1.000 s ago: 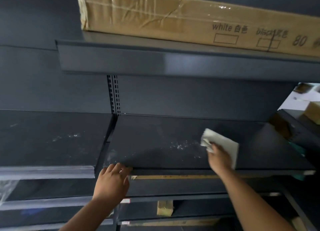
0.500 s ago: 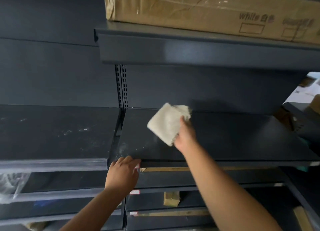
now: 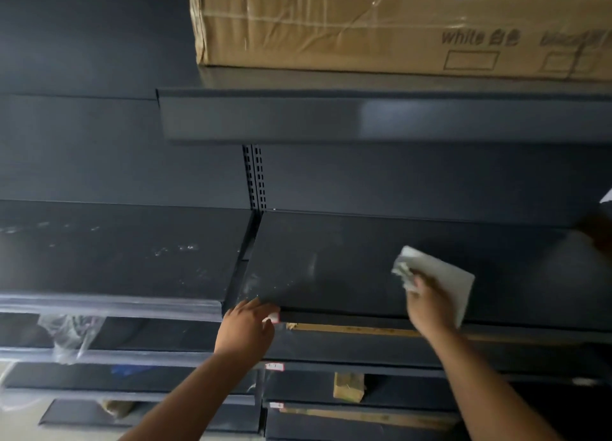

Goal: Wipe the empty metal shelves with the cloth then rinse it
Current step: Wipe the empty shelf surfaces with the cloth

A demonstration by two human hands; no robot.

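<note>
A dark metal shelf (image 3: 347, 261) runs across the middle of the view, with pale dust streaks near its left front corner. My right hand (image 3: 430, 304) presses a folded white cloth (image 3: 440, 275) flat on the shelf, right of centre near the front edge. My left hand (image 3: 246, 328) grips the front lip of the same shelf at its left corner. A second dusty dark shelf (image 3: 116, 251) lies level with it on the left.
A long taped cardboard box (image 3: 381, 26) lies on the upper shelf (image 3: 364, 116) overhead. A slotted upright (image 3: 255, 175) divides the two bays. Lower shelves (image 3: 331, 351) hold a small wooden block (image 3: 347, 386); clear plastic wrap (image 3: 69, 334) hangs at the lower left.
My right hand has swept the cloth from the shelf's left-centre back to the right and laid it flat again. My left hand has stayed on the front lip.
</note>
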